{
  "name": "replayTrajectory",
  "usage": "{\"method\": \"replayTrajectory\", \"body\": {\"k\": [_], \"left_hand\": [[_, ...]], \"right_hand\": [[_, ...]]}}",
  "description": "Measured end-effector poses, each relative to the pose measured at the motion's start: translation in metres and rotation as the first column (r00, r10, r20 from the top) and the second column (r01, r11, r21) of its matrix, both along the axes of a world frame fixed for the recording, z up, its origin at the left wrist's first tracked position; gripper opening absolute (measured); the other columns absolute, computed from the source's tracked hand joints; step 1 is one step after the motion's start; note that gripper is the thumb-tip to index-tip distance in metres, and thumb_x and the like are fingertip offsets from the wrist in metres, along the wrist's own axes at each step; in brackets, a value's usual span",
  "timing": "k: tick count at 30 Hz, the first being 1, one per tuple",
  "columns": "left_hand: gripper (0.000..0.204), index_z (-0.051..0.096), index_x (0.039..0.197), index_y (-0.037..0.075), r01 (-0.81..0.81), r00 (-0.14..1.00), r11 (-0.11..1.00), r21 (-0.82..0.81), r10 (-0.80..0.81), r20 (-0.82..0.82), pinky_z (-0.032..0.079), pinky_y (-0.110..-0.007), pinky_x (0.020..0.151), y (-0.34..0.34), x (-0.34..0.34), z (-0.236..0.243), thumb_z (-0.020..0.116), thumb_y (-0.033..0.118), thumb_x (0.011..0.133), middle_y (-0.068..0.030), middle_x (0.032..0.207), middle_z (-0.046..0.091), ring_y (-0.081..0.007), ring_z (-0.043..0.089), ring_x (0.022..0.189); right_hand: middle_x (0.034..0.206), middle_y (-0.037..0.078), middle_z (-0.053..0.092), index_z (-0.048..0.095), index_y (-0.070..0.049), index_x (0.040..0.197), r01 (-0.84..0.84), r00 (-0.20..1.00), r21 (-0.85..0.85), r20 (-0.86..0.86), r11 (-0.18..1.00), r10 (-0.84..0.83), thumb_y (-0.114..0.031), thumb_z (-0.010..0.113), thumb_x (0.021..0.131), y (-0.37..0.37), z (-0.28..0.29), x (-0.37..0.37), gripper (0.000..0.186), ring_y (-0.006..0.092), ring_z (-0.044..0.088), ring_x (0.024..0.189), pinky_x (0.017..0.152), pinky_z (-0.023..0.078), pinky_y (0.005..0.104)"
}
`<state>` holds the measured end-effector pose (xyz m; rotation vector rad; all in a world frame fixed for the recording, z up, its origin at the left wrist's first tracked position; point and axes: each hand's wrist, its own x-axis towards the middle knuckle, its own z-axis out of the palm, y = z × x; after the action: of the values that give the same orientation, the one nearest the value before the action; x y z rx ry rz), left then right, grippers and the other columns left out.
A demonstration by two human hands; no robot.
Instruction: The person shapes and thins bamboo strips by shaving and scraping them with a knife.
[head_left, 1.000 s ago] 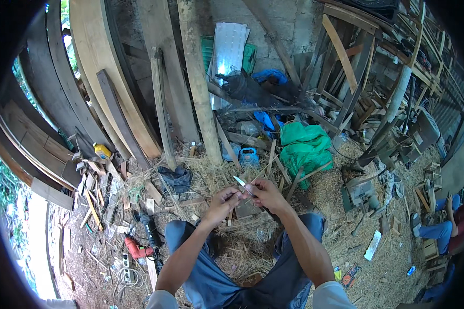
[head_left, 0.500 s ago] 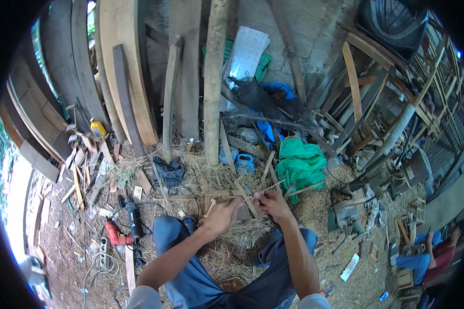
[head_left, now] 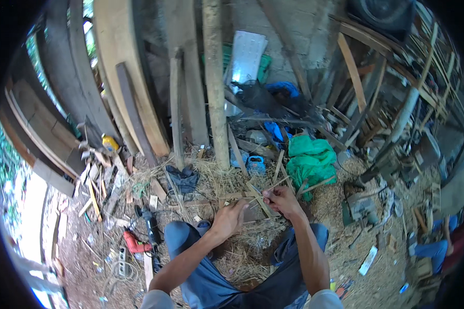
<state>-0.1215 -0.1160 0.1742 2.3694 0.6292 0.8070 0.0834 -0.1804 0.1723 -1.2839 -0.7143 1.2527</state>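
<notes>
Right hand (head_left: pixel 282 198): fingers are pinching a thin bamboo strip (head_left: pixel 273 185), which is sticking up and out past the fingertips.
Left hand (head_left: pixel 231 216): is curling loosely just beside the right, touching the strip's lower end; grip unclear.
Wooden post (head_left: pixel 214 87): is standing beyond both hands.
Change: both hands are sitting lower and nearer the knees than half a second ago.

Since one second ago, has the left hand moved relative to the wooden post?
Yes. The left hand dropped lower, away from the wooden post, though the camera shifted too.
</notes>
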Motion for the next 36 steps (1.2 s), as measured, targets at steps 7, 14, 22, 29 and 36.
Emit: {"method": "replayTrajectory", "body": {"k": [7,14,22,29,36], "left_hand": [[0.004,0.056,0.090,0.003,-0.122,0.992,0.992,-0.032,0.123,0.037,0.046,-0.040,0.054,-0.006,0.018,-0.010,0.055,0.007,0.089,-0.0181,0.071,0.060,-0.0362,0.061,0.063],[0.004,0.055,0.091,0.003,-0.095,0.995,0.994,0.045,0.093,0.040,0.046,-0.038,0.054,-0.004,0.028,-0.020,0.054,0.006,0.090,-0.0177,0.068,0.059,-0.0350,0.061,0.061],[0.002,0.055,0.090,0.002,-0.104,0.991,0.987,0.124,0.092,0.100,0.047,-0.039,0.056,0.000,0.022,-0.022,0.055,0.002,0.087,-0.0186,0.072,0.059,-0.0363,0.060,0.064],[0.003,0.055,0.090,0.002,-0.128,0.986,0.985,0.113,0.115,0.121,0.047,-0.041,0.059,0.007,-0.003,-0.013,0.055,0.002,0.087,-0.0196,0.075,0.059,-0.0380,0.059,0.068],[0.011,0.051,0.096,0.002,-0.078,0.994,0.991,0.113,0.069,0.080,0.048,-0.044,0.066,0.004,-0.002,-0.020,0.055,0.006,0.086,-0.0196,0.086,0.058,-0.0378,0.058,0.082]], "right_hand": [[0.065,-0.001,0.054,0.060,0.001,0.089,-0.001,1.000,0.092,0.010,0.996,0.000,-0.018,0.060,0.091,-0.002,-0.019,-0.031,0.020,0.0045,0.042,0.048,0.042,0.032,0.0220],[0.058,-0.001,0.053,0.058,-0.002,0.076,0.130,0.988,0.058,0.071,0.990,-0.134,-0.024,0.062,0.089,-0.010,-0.009,-0.027,0.026,0.0054,0.042,0.044,0.041,0.032,0.0234],[0.066,0.001,0.058,0.061,-0.001,0.090,0.074,0.987,0.085,-0.148,0.994,-0.061,-0.017,0.061,0.089,-0.007,-0.027,-0.028,0.016,0.0061,0.044,0.047,0.040,0.032,0.0232],[0.065,0.000,0.054,0.060,-0.003,0.088,0.318,0.944,0.161,-0.143,0.934,-0.296,-0.015,0.058,0.090,-0.011,-0.016,0.030,0.013,0.0040,0.039,0.047,0.040,0.029,0.0205],[0.068,-0.001,0.055,0.057,-0.003,0.097,0.071,0.992,0.096,-0.113,0.993,-0.060,-0.018,0.058,0.091,-0.005,-0.014,-0.036,0.016,0.0030,0.038,0.048,0.042,0.030,0.0192]]}}
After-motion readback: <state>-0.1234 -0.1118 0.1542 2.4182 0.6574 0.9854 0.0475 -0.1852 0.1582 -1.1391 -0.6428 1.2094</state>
